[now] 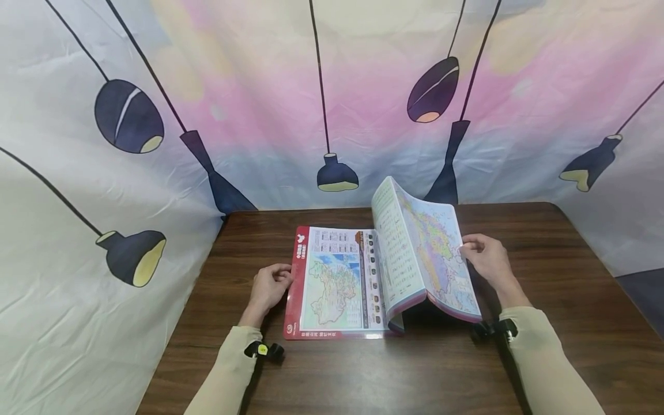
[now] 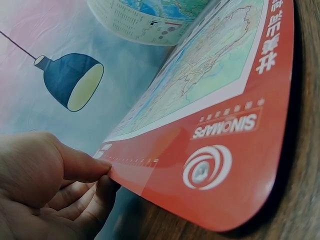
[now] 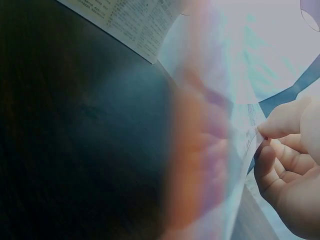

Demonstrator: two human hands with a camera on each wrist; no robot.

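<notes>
the right hand (image 1: 485, 258), at centre right of the head view, pinches the outer edge of a raised map page (image 1: 436, 253) between thumb and curled fingers; the right wrist view shows the thumb tip (image 3: 280, 125) pressed on the sheet's edge. the page arches up from the spine toward the upper middle of the frame, its free edge lying to the right, in that hand. its long axis runs from the near table edge toward the backdrop.

the left hand (image 1: 268, 286), at centre left, pinches the left border of the red-framed atlas (image 1: 332, 282), thumb on top and fingers curled under the rim, as the left wrist view shows at lower left (image 2: 75, 175). the atlas lies open, flat on the dark wooden table (image 1: 570, 323), just beside that hand.

bare wood spreads right of the atlas and along the bottom of the frame. a cloth backdrop (image 1: 104, 115) printed with lamps closes in at the left and top edges.
</notes>
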